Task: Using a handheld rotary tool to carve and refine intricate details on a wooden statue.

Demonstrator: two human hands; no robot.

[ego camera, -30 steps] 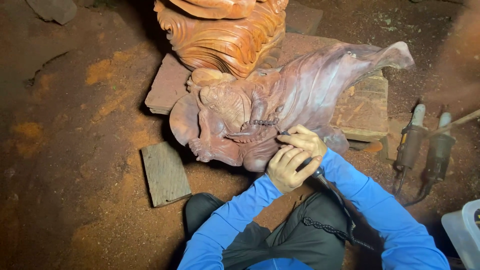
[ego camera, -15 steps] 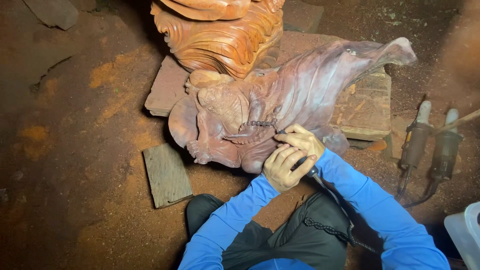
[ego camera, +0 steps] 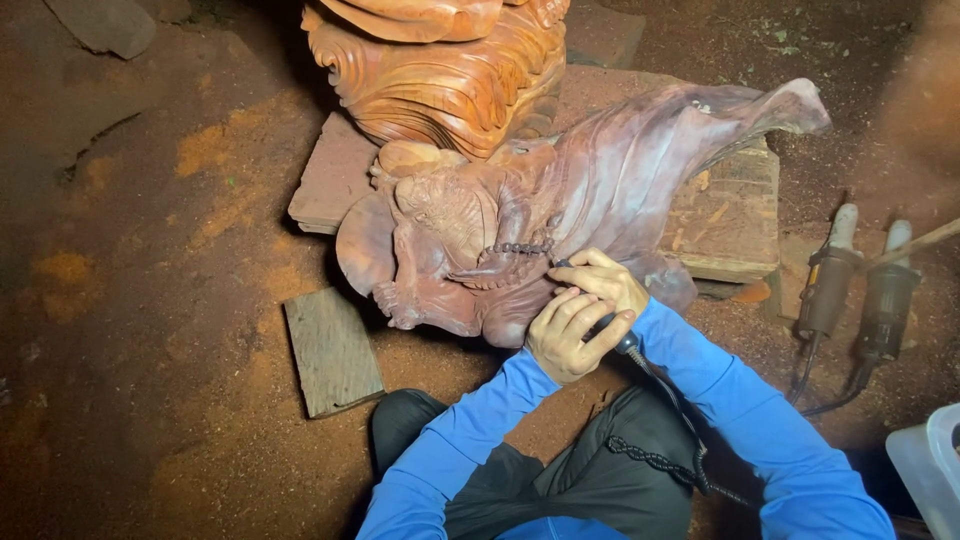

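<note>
Both my hands closed on rotary carving tool (ego camera: 600, 325): right hand (ego camera: 605, 285) guides tip, left hand (ego camera: 565, 335) braces. Keep strokes light along reddish wood carving (ego camera: 520, 230) beads.

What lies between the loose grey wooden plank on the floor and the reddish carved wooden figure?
Head view: only bare, sawdust-covered floor separates the plank from the figure.

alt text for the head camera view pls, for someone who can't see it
Both hands, left hand and right hand, grip a dark corded rotary tool against a reddish wooden figure carving lying on boards over a dusty red floor. Two more power tools lie at right.
</note>
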